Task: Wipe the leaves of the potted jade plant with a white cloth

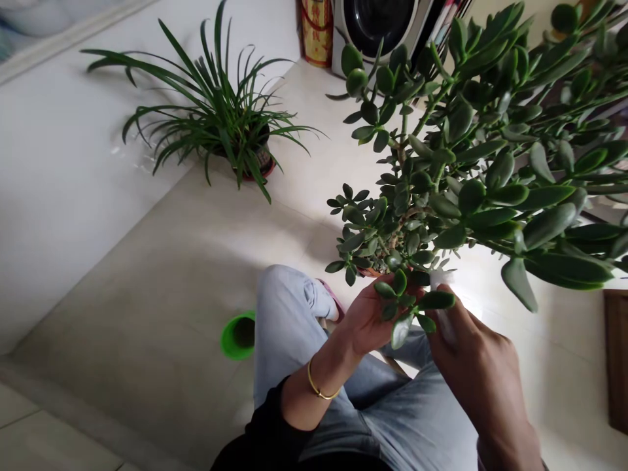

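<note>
A large jade plant (466, 150) with thick green leaves fills the upper right of the head view. My left hand (367, 317), with a gold bangle on its wrist, is curled around a low leafy sprig (403, 304) of it; its fingertips are hidden behind the leaves. In my right hand (473, 360) is a crumpled white tissue (445, 314), gripped between thumb and fingers right beside the same sprig. The tissue sits against the leaves, though exact contact is hard to make out.
A green cup (239, 335) with dark contents stands on the floor left of my knee. A potted long-leaved plant (226, 131) stands by the white wall. Behind are a yellow-red canister (316, 33) and a speaker (377, 26). A wooden piece (617, 360) is at the right edge.
</note>
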The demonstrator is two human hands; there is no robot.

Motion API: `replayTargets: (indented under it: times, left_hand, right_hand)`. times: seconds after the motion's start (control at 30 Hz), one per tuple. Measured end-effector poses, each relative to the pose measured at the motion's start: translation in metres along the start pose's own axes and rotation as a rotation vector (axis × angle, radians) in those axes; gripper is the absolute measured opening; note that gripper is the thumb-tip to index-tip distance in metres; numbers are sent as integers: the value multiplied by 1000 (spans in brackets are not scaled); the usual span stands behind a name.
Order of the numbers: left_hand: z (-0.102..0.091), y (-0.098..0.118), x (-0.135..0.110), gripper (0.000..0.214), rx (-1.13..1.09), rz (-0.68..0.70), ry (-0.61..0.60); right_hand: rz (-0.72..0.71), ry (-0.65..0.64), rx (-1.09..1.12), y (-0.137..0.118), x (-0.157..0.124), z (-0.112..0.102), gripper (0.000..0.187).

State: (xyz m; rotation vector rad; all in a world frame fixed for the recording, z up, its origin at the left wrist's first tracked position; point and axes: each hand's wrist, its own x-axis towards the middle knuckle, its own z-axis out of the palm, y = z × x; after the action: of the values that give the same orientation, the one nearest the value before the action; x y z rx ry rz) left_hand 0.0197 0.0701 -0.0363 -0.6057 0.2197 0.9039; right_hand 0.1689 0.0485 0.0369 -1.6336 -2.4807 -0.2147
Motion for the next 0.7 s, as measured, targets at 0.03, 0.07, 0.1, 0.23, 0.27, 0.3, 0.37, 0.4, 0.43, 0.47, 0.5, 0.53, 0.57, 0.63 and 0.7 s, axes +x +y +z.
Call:
replayTargets:
  times: [0.03,0.07,0.1,0.23,0.27,0.3,0.37,0.4,0.43,0.47,0.5,0.53,0.57,0.63,0.7]
  left_hand:
    - [1,0,0,29,-1,-6,0]
    - [2,0,-1,29,2,-11,2]
    - [2,0,-1,29,4,-16,8]
    - [3,0,-2,30,3,-32,46]
    - [3,0,-2,29,3,-34,43]
    - [2,0,-1,29,4,-38,35]
    - [1,0,-1,27,3,-41,10]
    - [1,0,0,26,0,-40,2]
    - [1,0,0,25,-6,-38,-3]
    - [1,0,0,25,-12,-37,-2]
    - [2,0,0,24,-17,-34,3]
    - [3,-1,0,23,-19,-31,10]
    - [4,-1,-1,22,-17,-29,16]
    - [6,-1,-2,21,5,-28,11]
    - [7,-1,-4,23,37,-32,-13]
  right_hand:
    - [2,2,3,-1,0,-1,36]
    - [4,9,5,-1,-1,-2,36]
    - [7,17,8,-2,-2,-3,37]
    - [-5,15,30,-3,-4,-4,36]
    - [-11,-2,30,-3,-4,-3,35]
    - [-13,-24,25,-3,-4,-2,35]
    - [-10,-63,14,-4,-3,2,37]
    - [-7,-74,10,-4,-2,4,39]
    - [-8,-76,9,-5,-2,5,40]
    - [-11,-79,9,-5,-1,7,41]
    - [-15,-79,10,-6,-1,8,41]
    - [-18,-78,11,-7,0,10,41]
    - [-19,-77,12,-8,0,10,41]
    - [-18,-80,15,-10,2,12,40]
    - [-12,-82,19,-12,3,12,40]
